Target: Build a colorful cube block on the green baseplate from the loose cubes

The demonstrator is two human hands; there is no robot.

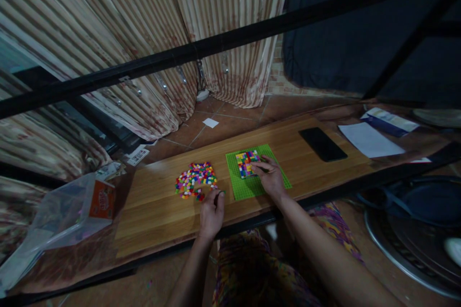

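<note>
Presently, the mosaic is lying on the plate, extending left from under the right hand, while the left hand is sitting nearer the loose bricks; cannot tell whether either grip is pinching anything.

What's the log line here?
left hand: by loose bricks; right hand: at brick mosaic; mosaic: on green baseplate; baseplate: on wooden board

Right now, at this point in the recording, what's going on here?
A person's two hands are at a wooden board. The right hand has its fingertips at the multicoloured brick block on the green baseplate. The left hand is beside the loose bricks. Whether either hand holds a brick is too small to tell.
</note>
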